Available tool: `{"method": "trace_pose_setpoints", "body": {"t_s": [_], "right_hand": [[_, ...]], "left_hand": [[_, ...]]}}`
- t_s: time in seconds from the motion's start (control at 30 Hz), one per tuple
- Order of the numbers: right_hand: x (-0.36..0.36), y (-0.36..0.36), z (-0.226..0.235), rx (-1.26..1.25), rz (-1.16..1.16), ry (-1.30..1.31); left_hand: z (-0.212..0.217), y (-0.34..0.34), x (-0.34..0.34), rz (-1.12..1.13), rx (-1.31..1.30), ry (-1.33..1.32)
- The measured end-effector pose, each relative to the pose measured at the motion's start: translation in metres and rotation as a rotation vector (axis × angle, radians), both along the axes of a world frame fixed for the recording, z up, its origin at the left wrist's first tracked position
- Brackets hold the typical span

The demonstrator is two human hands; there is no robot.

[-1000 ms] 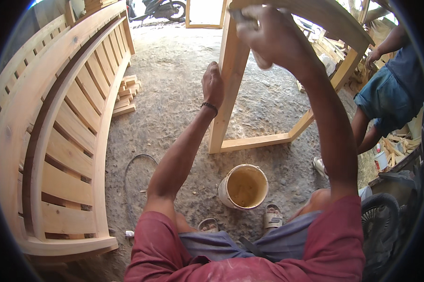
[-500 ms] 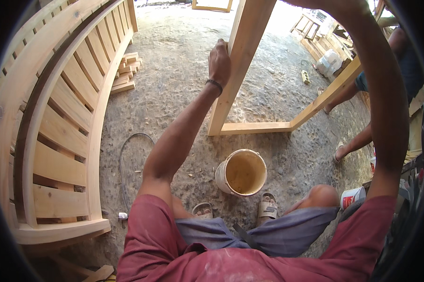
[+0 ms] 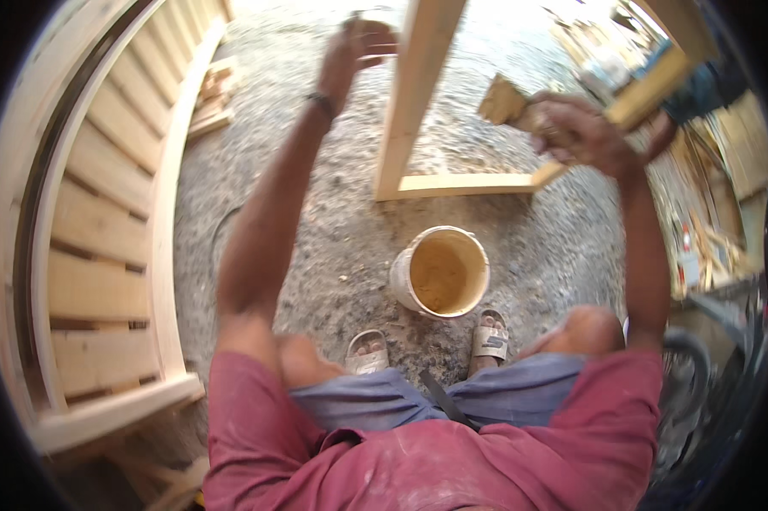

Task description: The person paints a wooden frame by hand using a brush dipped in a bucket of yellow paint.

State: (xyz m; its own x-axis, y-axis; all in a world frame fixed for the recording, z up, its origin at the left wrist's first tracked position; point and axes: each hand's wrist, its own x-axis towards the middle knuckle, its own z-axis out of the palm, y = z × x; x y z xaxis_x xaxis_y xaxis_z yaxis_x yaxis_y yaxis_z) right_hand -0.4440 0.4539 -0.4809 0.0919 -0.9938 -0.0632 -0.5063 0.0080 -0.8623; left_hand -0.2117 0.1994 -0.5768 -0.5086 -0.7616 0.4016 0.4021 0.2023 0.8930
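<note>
Wide bristles of a paintbrush (image 3: 501,100), tan and blurred, stick out to the left of my right hand (image 3: 584,132), whose fingers are wrapped round it. The brush is raised inside the opening of a pale wooden frame (image 3: 411,111) that stands on the ground ahead of me. My left hand (image 3: 354,58) is beside the frame's left post, fingers stretched toward it; whether they touch the wood I cannot tell. Between my feet and the frame stands a white bucket (image 3: 398,277) with tan-yellow residue or liquid inside.
A large slatted wooden panel (image 3: 103,281) stands along my left, with short wood blocks (image 3: 214,98) beyond it. At the right, another person's clothed body (image 3: 707,94) is partly behind the frame. Wood scraps (image 3: 716,247) and dark equipment (image 3: 699,366) line the right side.
My right hand has come down from the top of the frame, bringing the brush into view. My left hand has left its grip on the post and shifted up and left.
</note>
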Motion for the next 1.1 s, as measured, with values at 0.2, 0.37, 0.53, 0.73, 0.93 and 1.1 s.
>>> {"method": "trace_pose_setpoints", "body": {"t_s": [0.2, 0.37, 0.53, 0.73, 0.93, 1.1], "right_hand": [[-0.033, 0.044, -0.163, 0.350, -0.504, -0.698], [-0.022, 0.057, -0.188, 0.380, -0.386, -0.689], [-0.033, 0.070, -0.192, 0.260, -0.312, -0.680], [-0.029, 0.099, -0.247, 0.352, -0.368, -0.782], [-0.028, 0.137, -0.301, 0.349, -0.581, -0.959], [-0.040, 0.149, -0.322, 0.285, -0.841, -1.141]], "left_hand": [[0.001, 0.005, -0.006, -0.010, -0.147, -0.140], [-0.004, 0.023, -0.026, 0.115, -0.313, -0.289], [-0.008, 0.029, -0.036, 0.171, -0.308, -0.294], [-0.017, 0.024, -0.040, 0.238, -0.274, -0.213], [-0.032, 0.002, -0.051, 0.364, -0.358, -0.195], [-0.053, -0.016, -0.047, 0.284, -0.217, -0.117]]}}
